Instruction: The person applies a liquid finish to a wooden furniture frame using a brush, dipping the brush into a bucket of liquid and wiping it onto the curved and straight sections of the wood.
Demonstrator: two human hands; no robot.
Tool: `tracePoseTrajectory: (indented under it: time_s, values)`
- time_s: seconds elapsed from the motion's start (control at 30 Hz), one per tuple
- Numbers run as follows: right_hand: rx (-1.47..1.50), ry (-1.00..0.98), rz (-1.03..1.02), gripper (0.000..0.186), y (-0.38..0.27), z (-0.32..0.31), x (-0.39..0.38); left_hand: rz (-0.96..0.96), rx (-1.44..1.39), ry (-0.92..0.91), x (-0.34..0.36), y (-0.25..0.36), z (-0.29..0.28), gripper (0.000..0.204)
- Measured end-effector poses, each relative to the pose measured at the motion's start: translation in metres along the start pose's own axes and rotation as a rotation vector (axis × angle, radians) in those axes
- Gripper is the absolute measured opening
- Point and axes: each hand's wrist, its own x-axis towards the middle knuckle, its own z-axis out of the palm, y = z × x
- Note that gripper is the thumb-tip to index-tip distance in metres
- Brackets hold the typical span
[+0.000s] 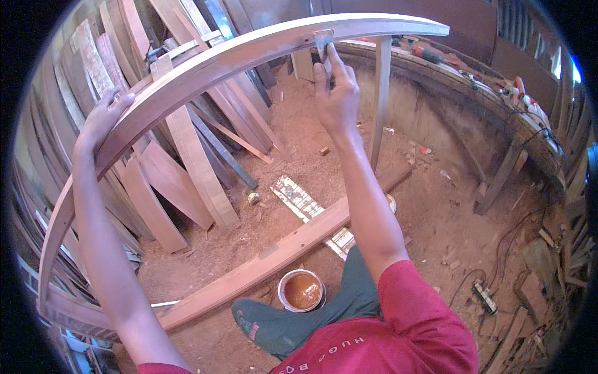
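A large wooden frame (218, 67) with a long upper rail, seeming curved here, spans the view. Near its upper right, my right hand (339, 100) grips a putty knife (324, 45), index finger stretched along it. The flat blade lies against the rail's near face. My left hand (104, 115) holds the same rail farther left, fingers at its top edge and the palm side partly hidden. The frame's lower rail (261, 255) crosses low in front of me. Between my legs stands a white bucket (301, 290) of orange-brown paste.
Many planks (159, 202) lean at the left. A workbench (448, 71) carrying a red power tool (426, 55) runs along the right. Wood shavings and offcuts cover the floor, with a paint-spattered board (299, 198) under the lower rail. Cables and scrap wood (529, 293) lie lower right.
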Motion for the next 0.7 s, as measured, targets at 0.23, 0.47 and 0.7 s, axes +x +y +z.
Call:
tracePoseTrajectory:
  time_s: [0.23, 0.47, 0.7]
  values:
    - [0.126, 0.105, -0.086, 0.047, 0.019, 0.059, -0.014, 0.016, -0.013, 0.016, -0.007, 0.0, -0.004, 0.089]
    - [0.088, -0.036, -0.003, 0.049, 0.027, 0.059, -0.037, 0.05, -0.083, 0.011, 0.009, -0.02, 0.002, 0.09]
    - [-0.041, -0.012, 0.141, 0.041, -0.002, -0.018, -0.022, 0.057, -0.049, 0.014, 0.003, -0.015, 0.003, 0.09]
